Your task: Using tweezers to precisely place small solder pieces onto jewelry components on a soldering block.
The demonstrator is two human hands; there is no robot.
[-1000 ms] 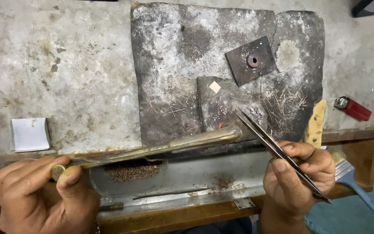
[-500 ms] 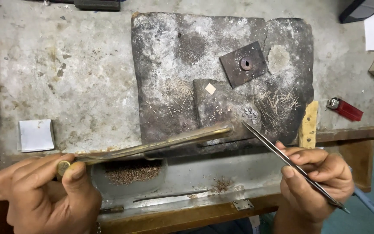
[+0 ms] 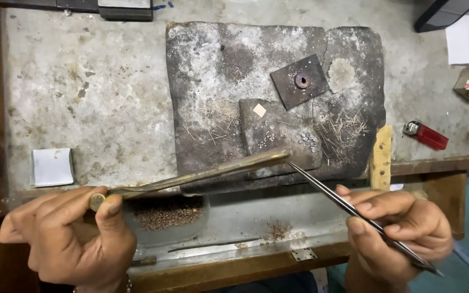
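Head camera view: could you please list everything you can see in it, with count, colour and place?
bench: one, grey, stained, fills the view
slab: one, dark grey, scorched, bench centre
plate: one, dark square with a hole, on the slab
chip: one, pale, slab centre
wires: many, thin, scattered on the slab
paper: one, white, bench left
lighter: one, red, bench right
tray: one, metal, under the bench edge
filings: one heap, reddish brown, in the tray
rod: one, brass-coloured, in the left hand
tweezers: one, dark, in the right hand
left hand: grips the rod
right hand: grips the tweezers
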